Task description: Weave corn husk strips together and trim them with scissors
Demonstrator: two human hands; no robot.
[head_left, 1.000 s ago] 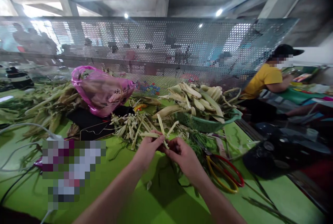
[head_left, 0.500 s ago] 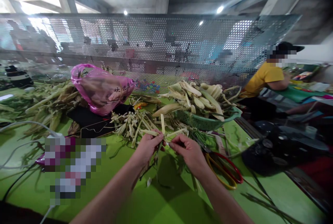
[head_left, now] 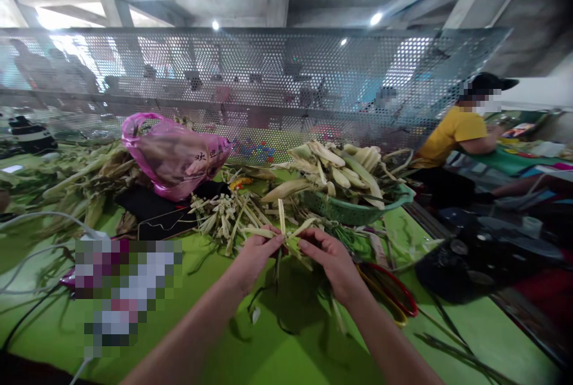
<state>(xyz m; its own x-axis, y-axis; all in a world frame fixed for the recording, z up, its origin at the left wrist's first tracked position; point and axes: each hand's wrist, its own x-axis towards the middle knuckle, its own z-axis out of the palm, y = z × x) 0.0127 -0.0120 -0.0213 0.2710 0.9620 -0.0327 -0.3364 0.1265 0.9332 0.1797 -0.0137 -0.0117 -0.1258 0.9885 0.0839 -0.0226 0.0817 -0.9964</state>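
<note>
Pale corn husk strips (head_left: 282, 216) fan out from one centre in front of me, pointing up, left and right, with darker ends dangling below. My left hand (head_left: 256, 258) pinches them near that centre, thumb on top. On the other side my right hand (head_left: 330, 258) is closed, with thumb and fingertips at the right-hand strips. Its fingers partly cover what they grip. Just beyond both hands lies a heap of cut husk pieces (head_left: 224, 218). Scissors with red and yellow handles (head_left: 405, 289) rest beside my right wrist, partly hidden by it.
A green basket (head_left: 349, 213) piled with dried corn husks (head_left: 340, 170) stands behind my right hand. Left of it sits a pink plastic bag (head_left: 174, 155). A perforated screen (head_left: 268, 80) spans the table's back. Cables (head_left: 49, 215) lie left; a person in yellow (head_left: 461, 131) sits right.
My right hand has shifted slightly, and the right-hand strip now angles more steeply upward. Another strip shows below it, pointing down to the right. My left hand keeps its pinch.
</note>
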